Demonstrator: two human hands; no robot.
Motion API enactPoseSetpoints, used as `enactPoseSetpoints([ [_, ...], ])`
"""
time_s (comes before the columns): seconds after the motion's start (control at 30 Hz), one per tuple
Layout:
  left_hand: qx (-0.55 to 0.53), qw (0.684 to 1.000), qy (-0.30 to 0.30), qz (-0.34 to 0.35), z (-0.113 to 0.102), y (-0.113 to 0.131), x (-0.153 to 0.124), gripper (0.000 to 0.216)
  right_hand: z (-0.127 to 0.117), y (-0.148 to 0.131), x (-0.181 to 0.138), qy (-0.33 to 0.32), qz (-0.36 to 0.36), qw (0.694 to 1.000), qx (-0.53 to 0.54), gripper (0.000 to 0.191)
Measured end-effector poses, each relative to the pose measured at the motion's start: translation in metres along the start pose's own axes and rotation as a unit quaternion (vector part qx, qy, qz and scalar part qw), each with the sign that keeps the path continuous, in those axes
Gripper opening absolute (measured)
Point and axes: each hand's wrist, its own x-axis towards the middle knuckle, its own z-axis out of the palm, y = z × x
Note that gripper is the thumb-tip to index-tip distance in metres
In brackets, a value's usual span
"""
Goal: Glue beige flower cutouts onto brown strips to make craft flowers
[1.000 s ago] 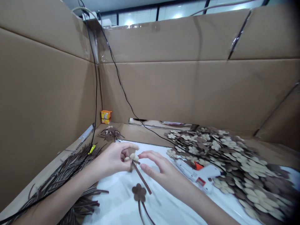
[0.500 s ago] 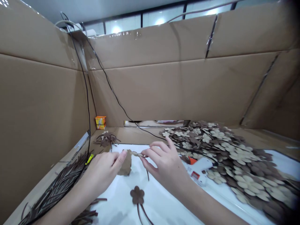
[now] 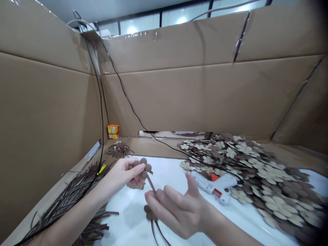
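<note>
My left hand (image 3: pixel 120 177) is curled nearly closed on a brown felt flower (image 3: pixel 143 168), with the flower's head held between thumb and fingers above the white sheet (image 3: pixel 171 179). The flower's long axis runs on a slant: its head sits up and to the left, while its narrow brown stem (image 3: pixel 151 184) points down and right toward my other hand. My right hand (image 3: pixel 179 213) is half open, with the thumb raised well away from the fingers. Its fingertips (image 3: pixel 151 197) are at the stem's lower end, but I cannot tell whether they grip it.

Partly hidden under my right hand, a second brown flower (image 3: pixel 148 212) lies on the sheet, its two stems trailing toward the near edge. A tan scrap (image 3: pixel 134 185) lies just below my left hand. Right of my right hand, a white glue gun (image 3: pixel 215 186) lies against a broad heap of tan and brown flowers (image 3: pixel 256 177). Along the sheet's left edge lies a pile of brown strips (image 3: pixel 69 201). In the far left corner of the cardboard walls (image 3: pixel 205 99) are a small heap of strips (image 3: pixel 119 149) and an orange-and-yellow box (image 3: pixel 113 131).
</note>
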Motion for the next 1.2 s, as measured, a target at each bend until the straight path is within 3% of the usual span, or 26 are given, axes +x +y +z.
enactPoseSetpoints([
  [0.17,0.045,0.997,0.007,0.068,-0.007,0.005,0.000,0.030,-0.004,0.000,0.009,0.039,-0.143,0.989,-0.004,0.027],
  [0.27,0.057,0.996,-0.036,0.063,-0.014,0.012,-0.004,0.027,-0.006,0.001,0.008,0.080,-0.162,0.984,-0.008,0.026],
  [0.33,0.085,0.992,-0.082,0.050,-0.020,0.017,-0.007,0.026,-0.008,0.003,0.006,0.129,-0.091,0.987,0.021,0.022],
  [0.43,0.143,0.977,-0.150,0.049,-0.025,0.023,-0.011,0.025,-0.014,0.007,0.010,0.164,0.118,0.972,0.122,0.017],
  [0.5,0.166,0.965,-0.188,0.072,-0.026,0.025,-0.014,0.024,-0.018,0.010,0.017,0.081,0.266,0.932,0.232,0.016],
  [0.57,0.166,0.959,-0.210,0.094,-0.025,0.025,-0.014,0.022,-0.019,0.010,0.026,-0.039,0.361,0.861,0.357,0.019],
  [0.63,0.152,0.959,-0.219,0.096,-0.024,0.023,-0.013,0.019,-0.017,0.010,0.032,-0.129,0.381,0.788,0.467,0.023],
  [0.7,0.142,0.962,-0.216,0.091,-0.022,0.020,-0.011,0.017,-0.014,0.008,0.034,-0.158,0.371,0.748,0.527,0.024],
  [0.93,0.110,0.967,-0.207,0.103,-0.025,0.017,-0.009,0.018,-0.011,0.001,0.035,-0.168,0.409,0.693,0.569,0.023],
  [1.1,0.127,0.962,-0.216,0.105,-0.030,0.019,-0.009,0.020,-0.015,-0.003,0.038,-0.208,0.429,0.700,0.533,0.017],
  [1.2,0.159,0.960,-0.210,0.094,-0.034,0.018,-0.007,0.020,-0.013,-0.003,0.037,-0.233,0.435,0.683,0.538,0.016],
])
